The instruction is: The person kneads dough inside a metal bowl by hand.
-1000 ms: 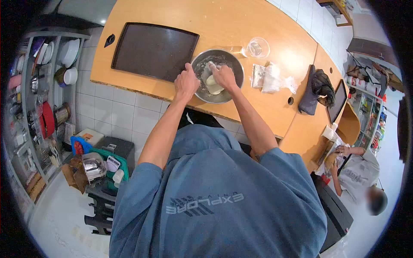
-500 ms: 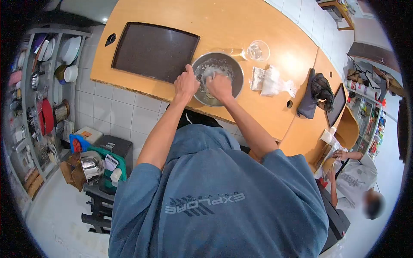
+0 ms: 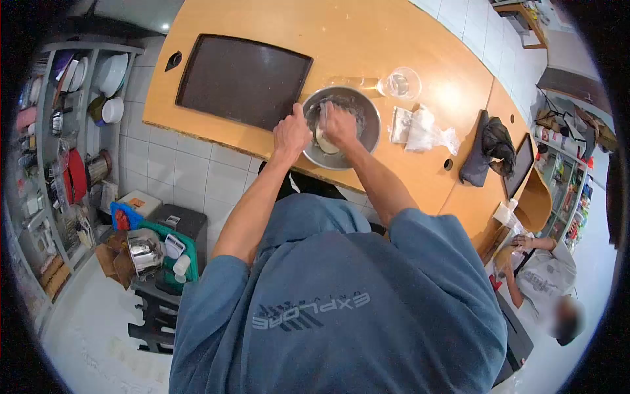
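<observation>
A steel mixing bowl (image 3: 375, 125) stands on the table near its front edge, with pale dough (image 3: 326, 144) and floury bits inside. My left hand (image 3: 292, 134) is closed on the left side of the bowl's rim, thumb pointing up. Down inside the bowl, my right hand (image 3: 338, 126) is closed against the dough; its fingertips are partly hidden in the mix.
Left of the bowl lies a dark baking tray (image 3: 243, 80). A clear plastic cup (image 3: 402, 83) and white plastic bags (image 3: 430, 131) are to its right. Further right are a dark pouch (image 3: 474, 151) and a black bag (image 3: 499, 146). Another person (image 3: 546, 270) works at far right.
My right hand has shifted within the bowl toward its far side, and more of the dough shows below it. My left hand stays at the rim. The view has shifted slightly.
</observation>
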A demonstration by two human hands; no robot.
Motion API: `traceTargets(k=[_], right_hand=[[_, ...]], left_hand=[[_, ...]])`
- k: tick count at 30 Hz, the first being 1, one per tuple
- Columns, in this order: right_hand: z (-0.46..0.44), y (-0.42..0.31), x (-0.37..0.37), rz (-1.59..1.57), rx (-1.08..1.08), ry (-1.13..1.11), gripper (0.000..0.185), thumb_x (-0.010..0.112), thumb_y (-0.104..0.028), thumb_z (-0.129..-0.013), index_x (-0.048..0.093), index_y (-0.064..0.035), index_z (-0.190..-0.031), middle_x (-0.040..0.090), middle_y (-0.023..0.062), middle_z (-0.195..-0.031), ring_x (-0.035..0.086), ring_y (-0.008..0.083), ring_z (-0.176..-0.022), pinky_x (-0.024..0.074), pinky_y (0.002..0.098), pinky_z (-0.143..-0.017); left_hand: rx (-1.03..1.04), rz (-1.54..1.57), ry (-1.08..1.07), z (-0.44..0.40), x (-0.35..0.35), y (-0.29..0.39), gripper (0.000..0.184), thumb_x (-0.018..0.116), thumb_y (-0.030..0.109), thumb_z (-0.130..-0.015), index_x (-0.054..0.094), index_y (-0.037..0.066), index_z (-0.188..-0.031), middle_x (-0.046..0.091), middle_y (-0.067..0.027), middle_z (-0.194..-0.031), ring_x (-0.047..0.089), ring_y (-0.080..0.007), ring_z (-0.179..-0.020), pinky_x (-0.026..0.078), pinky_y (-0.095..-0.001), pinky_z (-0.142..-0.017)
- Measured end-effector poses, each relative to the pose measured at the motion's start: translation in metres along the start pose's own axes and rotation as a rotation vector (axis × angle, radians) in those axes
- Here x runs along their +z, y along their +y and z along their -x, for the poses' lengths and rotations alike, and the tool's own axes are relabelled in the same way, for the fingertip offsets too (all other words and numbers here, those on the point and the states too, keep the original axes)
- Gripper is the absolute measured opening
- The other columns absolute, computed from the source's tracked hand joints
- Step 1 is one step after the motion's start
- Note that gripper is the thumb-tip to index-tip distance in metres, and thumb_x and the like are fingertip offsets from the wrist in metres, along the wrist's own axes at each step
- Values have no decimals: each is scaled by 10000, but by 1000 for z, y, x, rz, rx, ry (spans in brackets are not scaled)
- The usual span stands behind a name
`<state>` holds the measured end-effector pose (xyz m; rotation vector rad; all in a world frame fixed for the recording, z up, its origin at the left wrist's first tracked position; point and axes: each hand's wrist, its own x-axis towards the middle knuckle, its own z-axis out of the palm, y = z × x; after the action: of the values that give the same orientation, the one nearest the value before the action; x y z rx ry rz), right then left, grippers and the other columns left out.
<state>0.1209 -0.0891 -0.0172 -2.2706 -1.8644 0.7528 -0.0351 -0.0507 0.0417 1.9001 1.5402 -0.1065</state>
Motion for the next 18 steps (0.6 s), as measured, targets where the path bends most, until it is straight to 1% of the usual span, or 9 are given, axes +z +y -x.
traceTargets(k=[2, 5, 9, 11, 12, 14, 17, 18], right_hand=[[-14, 0, 2, 35, -2, 9, 298, 561, -262, -915, 610, -49, -1117, 721, 237, -839, 719, 436, -791, 561, 568, -750], [-14, -6, -6, 14, 37, -1, 321, 561, -285, -937, 603, -45, -1146, 719, 251, -858, 717, 442, -820, 559, 569, -759], [-13, -3, -13, -151, 143, 36, 335, 557, -322, -972, 612, -45, -1152, 712, 271, -873, 705, 462, -838, 550, 582, -776], [-11, 7, -18, -219, 184, 73, 340, 559, -339, -984, 628, -46, -1142, 708, 287, -903, 699, 472, -859, 545, 586, -788], [-10, 11, -24, -196, 167, 69, 332, 560, -339, -984, 640, -48, -1123, 707, 291, -917, 695, 476, -872, 543, 588, -797], [-9, 16, -36, -152, 136, 65, 321, 563, -340, -984, 663, -52, -1083, 704, 298, -945, 689, 483, -898, 538, 591, -814], [-11, 19, -48, -155, 91, -72, 336, 563, -351, -985, 689, -54, -1080, 705, 290, -955, 679, 493, -943, 535, 587, -847], [-12, 25, -37, -162, 71, -86, 348, 565, -357, -982, 692, -52, -1091, 703, 292, -975, 677, 492, -960, 536, 581, -858]], left_hand=[[13, 4, 18, -3, 5, -5, 357, 625, 183, -931, 431, 4, -1171, 707, -294, -900, 694, -501, -891, 544, -601, -780], [25, -11, 43, -4, 7, -7, 361, 623, 183, -935, 432, -1, -1180, 706, -294, -900, 696, -498, -889, 548, -592, -777], [20, -3, 64, -3, 4, -3, 376, 621, 193, -939, 432, -5, -1195, 705, -293, -918, 697, -496, -898, 552, -586, -784], [9, -4, 55, -2, 1, 0, 388, 624, 138, -891, 445, -24, -1195, 708, -289, -922, 700, -486, -899, 551, -578, -795], [5, -4, 53, -2, 0, 2, 397, 625, 110, -867, 451, -34, -1194, 710, -288, -923, 702, -481, -900, 551, -574, -800], [4, -7, 56, -1, -4, 5, 380, 624, 107, -866, 452, -31, -1175, 710, -288, -924, 701, -481, -904, 552, -572, -800], [4, -9, 63, 0, -3, 5, 348, 619, 98, -865, 453, -24, -1145, 709, -290, -925, 701, -482, -908, 554, -568, -803], [4, -9, 67, -1, -1, 4, 336, 616, 94, -864, 453, -22, -1134, 709, -290, -925, 701, -483, -909, 555, -567, -805]])
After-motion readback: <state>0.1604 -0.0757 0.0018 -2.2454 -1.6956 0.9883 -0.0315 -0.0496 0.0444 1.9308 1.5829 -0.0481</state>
